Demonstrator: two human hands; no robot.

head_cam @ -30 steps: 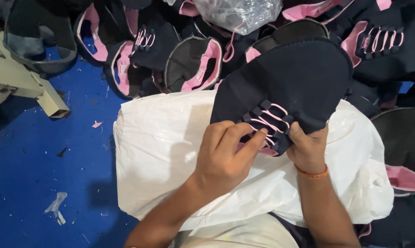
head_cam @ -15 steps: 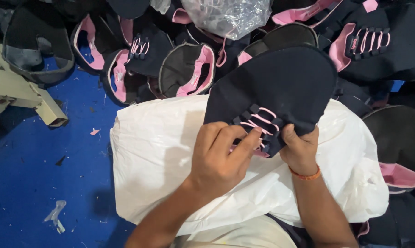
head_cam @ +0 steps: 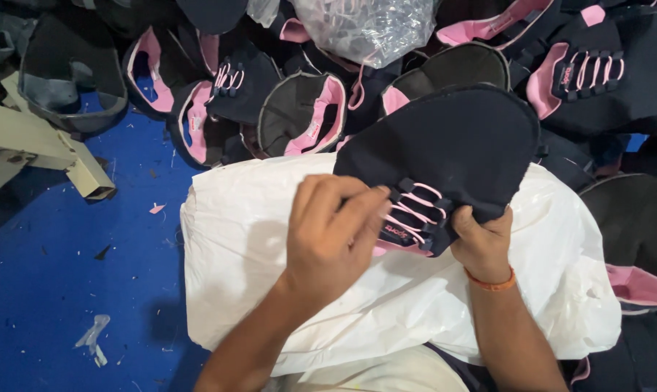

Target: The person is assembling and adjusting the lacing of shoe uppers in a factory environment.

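Underneath, the white plastic sack (head_cam: 270, 290) covers your lap above the blue floor (head_cam: 52, 290). On it lies the navy shoe upper (head_cam: 459, 145). Your right hand (head_cam: 482, 243) grips its lower edge; your left hand (head_cam: 328, 239) pinches the pink laces (head_cam: 415, 210).

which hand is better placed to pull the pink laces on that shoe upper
Left, probably. The left hand has its fingertips right at the pink laces, while the right hand grips the edge of the dark shoe upper, holding it.
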